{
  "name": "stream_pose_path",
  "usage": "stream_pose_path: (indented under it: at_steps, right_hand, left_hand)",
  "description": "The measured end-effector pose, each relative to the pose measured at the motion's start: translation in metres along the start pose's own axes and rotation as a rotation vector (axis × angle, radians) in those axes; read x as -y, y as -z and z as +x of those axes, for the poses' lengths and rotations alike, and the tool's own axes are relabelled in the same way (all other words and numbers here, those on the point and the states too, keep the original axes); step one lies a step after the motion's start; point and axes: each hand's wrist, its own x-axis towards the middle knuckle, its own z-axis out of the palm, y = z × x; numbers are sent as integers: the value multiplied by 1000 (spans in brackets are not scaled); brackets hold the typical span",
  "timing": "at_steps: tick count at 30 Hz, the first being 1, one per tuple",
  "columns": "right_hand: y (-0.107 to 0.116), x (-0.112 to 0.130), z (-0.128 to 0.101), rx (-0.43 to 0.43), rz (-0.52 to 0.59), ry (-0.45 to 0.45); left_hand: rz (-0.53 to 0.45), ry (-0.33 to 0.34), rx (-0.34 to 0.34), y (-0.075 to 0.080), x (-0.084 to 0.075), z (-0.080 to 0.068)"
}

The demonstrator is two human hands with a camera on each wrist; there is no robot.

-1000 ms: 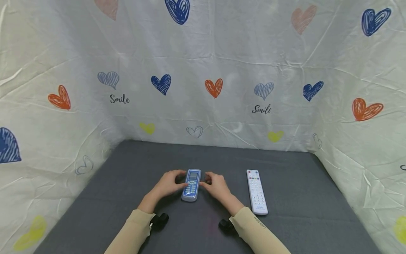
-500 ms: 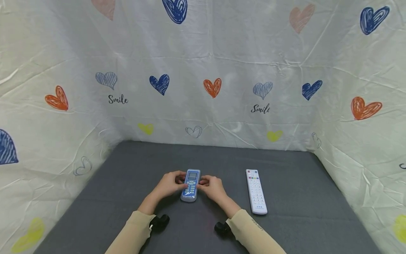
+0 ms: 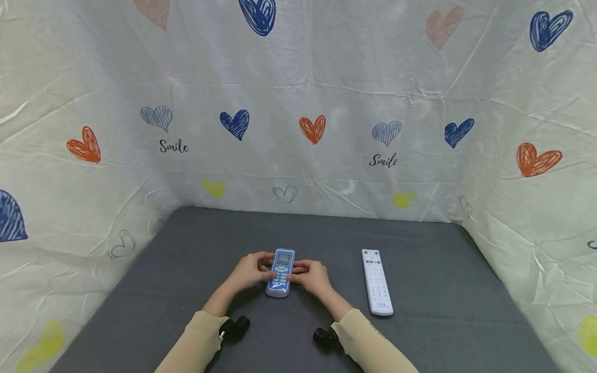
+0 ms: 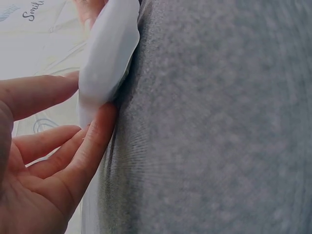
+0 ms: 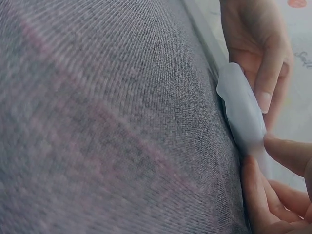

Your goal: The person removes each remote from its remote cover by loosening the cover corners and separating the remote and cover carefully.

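Head view: left hand (image 3: pixel 249 271) and right hand (image 3: pixel 311 274) pinch blue remote (image 3: pixel 280 273) from both sides on grey mat (image 3: pixel 420 336)

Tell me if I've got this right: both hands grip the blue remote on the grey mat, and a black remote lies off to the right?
Nearly. The head view shows the left hand and right hand gripping the blue remote on the grey mat, but the other remote is white, not black.

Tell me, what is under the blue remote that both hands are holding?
The blue remote lies on the gray cloth, with the left hand and right hand touching its sides. Its underside is covered, so anything beneath it cannot be seen.
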Motion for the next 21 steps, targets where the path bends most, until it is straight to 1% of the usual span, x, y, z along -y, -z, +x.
stream_pose_path:
  at_steps: [3,7,11,13,17,21]
  right_hand:
    - [0,-2,0,4,33,-11]
    - [0,-3,-1,13,104,-45]
    - [2,-2,-2,15,182,-51]
    - [3,-1,-2,8,210,-53]
    - [5,2,-2,-9,230,-51]
    - [6,5,-2,-19,242,-15]
  left_hand:
    - [-19,1,4,0,0,0]
    - [-41,6,10,1,-1,0]
    - [-56,23,12,2,-3,0]
    - [-61,20,9,2,-3,0]
    - [-85,30,2,4,-4,1]
    - [-106,25,4,5,-7,3]
